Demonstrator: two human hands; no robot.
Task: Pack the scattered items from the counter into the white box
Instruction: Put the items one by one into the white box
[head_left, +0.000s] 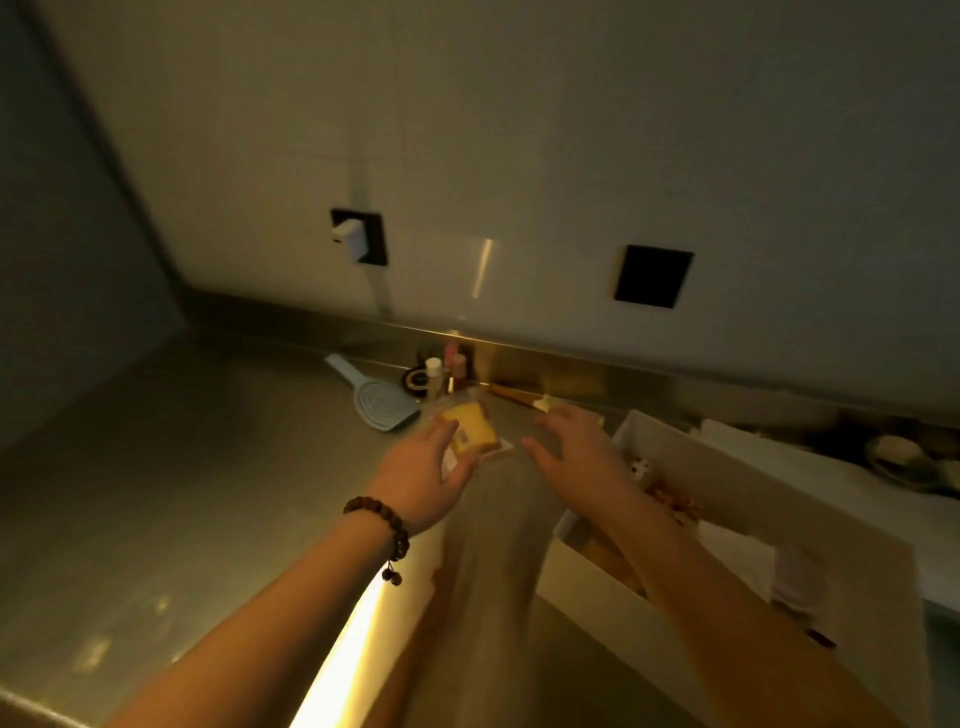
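My left hand (423, 475), with a bead bracelet on the wrist, grips a yellow packet in clear wrap (470, 428) above the steel counter (156, 467). Just right of the packet, my right hand (576, 441) hovers with fingers spread and holds nothing. The white box (727, 483) stands at the right under my right forearm, with several small items inside. Behind the packet lie a pale blue hairbrush (376, 402), a cluster of small bottles (441, 374) and a wooden-handled item (514, 397).
The wall behind the counter has a dark socket plate with a white plug (358, 239) and a second dark plate (652, 275). Dim objects (904, 457) lie beyond the box at far right. The counter's front edge (41, 704) runs at lower left.
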